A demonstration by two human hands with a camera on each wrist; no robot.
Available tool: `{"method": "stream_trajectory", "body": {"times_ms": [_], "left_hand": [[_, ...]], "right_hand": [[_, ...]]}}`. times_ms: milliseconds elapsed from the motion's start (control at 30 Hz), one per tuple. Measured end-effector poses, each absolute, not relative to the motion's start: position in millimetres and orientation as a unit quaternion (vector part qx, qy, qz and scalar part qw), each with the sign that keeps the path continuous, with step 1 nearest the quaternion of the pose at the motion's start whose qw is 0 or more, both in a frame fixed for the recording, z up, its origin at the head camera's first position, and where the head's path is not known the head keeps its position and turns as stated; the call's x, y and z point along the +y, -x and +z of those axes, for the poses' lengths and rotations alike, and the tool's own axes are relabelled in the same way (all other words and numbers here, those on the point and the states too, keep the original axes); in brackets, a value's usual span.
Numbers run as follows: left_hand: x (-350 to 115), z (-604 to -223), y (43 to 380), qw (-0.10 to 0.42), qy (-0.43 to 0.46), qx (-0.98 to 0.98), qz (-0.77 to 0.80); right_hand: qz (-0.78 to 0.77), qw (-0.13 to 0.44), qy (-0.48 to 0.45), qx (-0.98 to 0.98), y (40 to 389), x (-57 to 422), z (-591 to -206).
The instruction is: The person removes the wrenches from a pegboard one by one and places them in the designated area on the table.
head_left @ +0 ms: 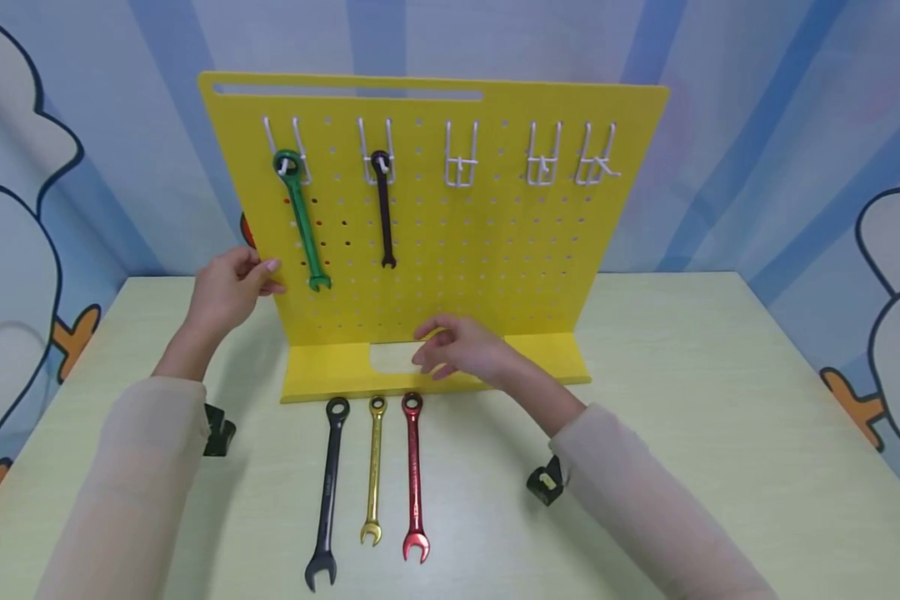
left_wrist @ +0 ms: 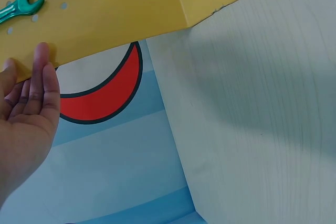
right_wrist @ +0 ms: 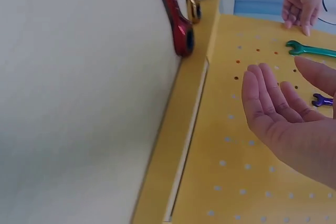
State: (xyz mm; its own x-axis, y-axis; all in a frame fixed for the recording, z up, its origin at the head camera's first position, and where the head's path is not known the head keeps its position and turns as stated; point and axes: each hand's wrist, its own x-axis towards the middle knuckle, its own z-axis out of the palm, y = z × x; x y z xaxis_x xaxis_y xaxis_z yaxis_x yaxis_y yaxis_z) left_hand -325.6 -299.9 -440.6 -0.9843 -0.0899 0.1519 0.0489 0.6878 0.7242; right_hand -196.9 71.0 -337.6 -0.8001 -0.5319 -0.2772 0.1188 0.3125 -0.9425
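At the left edge of an upright yellow pegboard [head_left: 450,292], my left hand [head_left: 228,287] pinches the board between thumb and fingers; the left wrist view shows the hand [left_wrist: 31,103] at that edge. My right hand [head_left: 465,346] holds nothing, its fingers loosely bent in front of the board's lower part. A green wrench [head_left: 305,225] and a smaller dark purple wrench [head_left: 385,212] hang from hooks on the board. On the table before the board's foot lie a dark grey wrench [head_left: 330,483], a gold wrench [head_left: 374,475] and a red wrench [head_left: 414,475], side by side.
White wire hooks [head_left: 461,158] without wrenches line the board's upper right. The board's yellow foot [head_left: 330,375] has a cut-out in its middle. Behind the pale wooden table [head_left: 690,400] stands a blue cartoon-print backdrop [head_left: 720,167].
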Motion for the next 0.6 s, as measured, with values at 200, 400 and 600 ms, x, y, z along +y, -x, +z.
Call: {"method": "stream_trajectory", "body": {"times_ms": [200,400,600], "left_hand": [[-273,-387,287,0.044,-0.020,-0.900,-0.434],[-268,-382,282,0.051,-0.031,-0.905,-0.421],[-260,-370,269,0.055,-0.015,-0.907,-0.416]], "right_hand": [[-0.594,0.255,0.159,0.746,209,69,-322],[-0.604,0.230,0.172,0.743,214,67,-303],[-0.619,0.209,0.173,0.737,218,61,-287]]}}
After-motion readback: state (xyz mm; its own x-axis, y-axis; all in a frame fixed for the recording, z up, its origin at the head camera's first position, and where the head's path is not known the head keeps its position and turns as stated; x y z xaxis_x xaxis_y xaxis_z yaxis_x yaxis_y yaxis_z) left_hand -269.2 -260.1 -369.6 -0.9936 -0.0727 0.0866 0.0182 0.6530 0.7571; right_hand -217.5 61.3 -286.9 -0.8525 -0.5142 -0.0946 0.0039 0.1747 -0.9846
